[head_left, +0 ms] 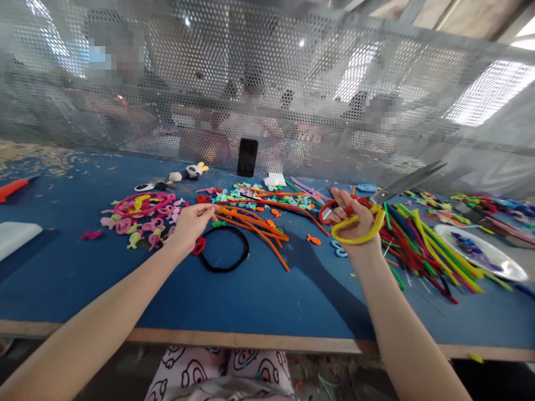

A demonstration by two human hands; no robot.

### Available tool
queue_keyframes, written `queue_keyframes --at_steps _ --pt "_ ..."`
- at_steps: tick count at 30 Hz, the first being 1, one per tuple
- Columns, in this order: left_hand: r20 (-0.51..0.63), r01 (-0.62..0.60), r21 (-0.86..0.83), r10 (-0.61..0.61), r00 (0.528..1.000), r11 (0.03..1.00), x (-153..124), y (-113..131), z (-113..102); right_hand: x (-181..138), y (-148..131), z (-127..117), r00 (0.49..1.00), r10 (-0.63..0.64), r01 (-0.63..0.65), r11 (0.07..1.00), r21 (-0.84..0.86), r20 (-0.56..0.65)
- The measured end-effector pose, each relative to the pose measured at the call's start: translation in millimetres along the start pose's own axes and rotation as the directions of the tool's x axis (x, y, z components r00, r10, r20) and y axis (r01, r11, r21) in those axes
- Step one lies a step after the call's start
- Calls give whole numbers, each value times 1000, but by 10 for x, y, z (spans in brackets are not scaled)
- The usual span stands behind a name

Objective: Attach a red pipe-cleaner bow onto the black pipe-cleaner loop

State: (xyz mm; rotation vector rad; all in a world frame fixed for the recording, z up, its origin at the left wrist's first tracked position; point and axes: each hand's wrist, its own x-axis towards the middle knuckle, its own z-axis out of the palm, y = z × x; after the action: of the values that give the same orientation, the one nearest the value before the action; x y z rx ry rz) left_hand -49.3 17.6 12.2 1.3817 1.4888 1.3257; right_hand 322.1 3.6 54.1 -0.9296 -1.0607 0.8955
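My left hand (190, 225) is closed in a pinch at the near-left end of a bunch of orange pipe cleaners (254, 223), which fan out to the right over the blue table. Its fingertips hide how many they grip. My right hand (353, 214) is raised above the table with a pair of scissors (393, 184). One handle is red, the other yellow, and the blades point up and away to the right. Beside my left hand lie a black pipe-cleaner ring (246, 253) and a small red loop (199, 245).
Pink and yellow twisted pieces (137, 214) lie left, mint ones (238, 192) at centre. Loose pipe cleaners (426, 250) and a white plate (512, 267) are at right. A phone (248, 157) leans against a perforated metal screen (292, 111); people are blurred behind it.
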Motion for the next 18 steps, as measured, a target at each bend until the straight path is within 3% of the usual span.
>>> queue_keyframes --at_steps 8,12,15,18 --pt "-255 47 -135 -81 964 990 82 -46 -73 -76 44 100 994 108 -108 991 78 8" --pt "-332 13 -108 -49 942 994 175 -157 -91 -120 21 142 993 121 -122 985 126 18" --pt "-338 -57 53 72 939 997 190 -196 -111 -155 34 188 990 130 -136 980 147 55" --pt "-301 -283 339 388 871 897 88 -91 -105 -212 96 269 984 151 -163 976 142 93"
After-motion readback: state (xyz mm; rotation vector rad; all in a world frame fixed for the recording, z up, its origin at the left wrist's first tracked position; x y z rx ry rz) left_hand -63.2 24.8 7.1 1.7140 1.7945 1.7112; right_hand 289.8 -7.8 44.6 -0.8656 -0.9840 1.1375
